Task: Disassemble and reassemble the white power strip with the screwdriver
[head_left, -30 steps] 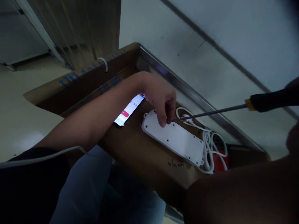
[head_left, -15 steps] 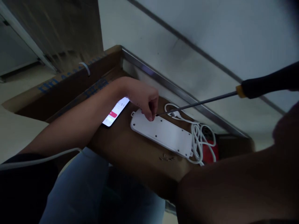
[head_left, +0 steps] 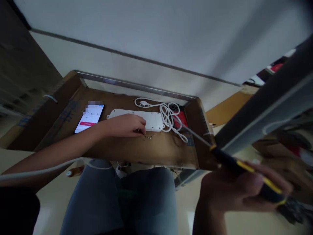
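Observation:
A white power strip (head_left: 151,119) lies face down on a cardboard box (head_left: 127,148), its coiled white cord (head_left: 168,119) at the right end. My left hand (head_left: 127,125) rests in front of the strip, fingertips pinched together right beside several small screws (head_left: 148,137); what they pinch is too small to see. My right hand (head_left: 242,192) is low at the right, fingers wrapped round the black-and-yellow handle of a long screwdriver (head_left: 220,155), whose shaft points toward the cord.
A lit phone (head_left: 89,118) lies on the cardboard left of the strip. Something red (head_left: 182,120) sits behind the cord. A metal rail (head_left: 132,85) runs along the back by the white wall. A dark bar (head_left: 266,104) crosses the right. My knees (head_left: 122,195) are below.
My left hand has come off the strip's far end and moved down to the screws in front. My right hand has pulled the screwdriver away and lowered it. The view has swung round.

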`<action>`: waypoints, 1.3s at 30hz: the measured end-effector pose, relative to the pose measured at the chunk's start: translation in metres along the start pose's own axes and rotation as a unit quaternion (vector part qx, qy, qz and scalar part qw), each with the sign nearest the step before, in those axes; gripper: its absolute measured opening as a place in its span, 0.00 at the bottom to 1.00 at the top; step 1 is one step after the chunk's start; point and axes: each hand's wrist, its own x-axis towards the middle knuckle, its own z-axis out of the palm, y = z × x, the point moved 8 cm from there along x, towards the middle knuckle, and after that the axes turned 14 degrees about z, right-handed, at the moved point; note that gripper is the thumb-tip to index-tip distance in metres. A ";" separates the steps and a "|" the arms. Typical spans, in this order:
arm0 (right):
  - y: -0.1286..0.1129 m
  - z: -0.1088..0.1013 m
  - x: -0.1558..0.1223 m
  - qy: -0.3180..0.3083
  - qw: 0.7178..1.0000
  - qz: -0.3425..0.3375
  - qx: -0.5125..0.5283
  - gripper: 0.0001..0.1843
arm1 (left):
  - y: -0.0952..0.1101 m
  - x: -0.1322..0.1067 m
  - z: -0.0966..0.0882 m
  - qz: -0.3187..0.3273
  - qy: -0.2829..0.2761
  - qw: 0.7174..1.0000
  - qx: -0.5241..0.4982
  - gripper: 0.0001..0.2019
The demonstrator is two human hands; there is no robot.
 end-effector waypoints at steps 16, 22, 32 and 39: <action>0.042 -0.061 -0.131 -0.194 0.960 0.032 -0.197 0.13 | 0.007 -0.019 0.073 -0.061 0.098 0.974 0.196 0.15; 0.073 -0.015 -0.135 -0.276 0.927 0.041 -0.250 0.17 | 0.011 -0.024 0.066 -0.126 0.126 0.955 0.239 0.15; 0.078 0.046 -0.103 -0.459 0.796 0.053 -0.390 0.20 | -0.016 -0.072 0.014 -0.283 0.141 0.900 0.301 0.43; 0.072 0.160 -0.061 -0.606 0.735 -0.042 -0.302 0.39 | -0.073 -0.106 -0.024 -0.345 0.010 0.919 0.192 0.61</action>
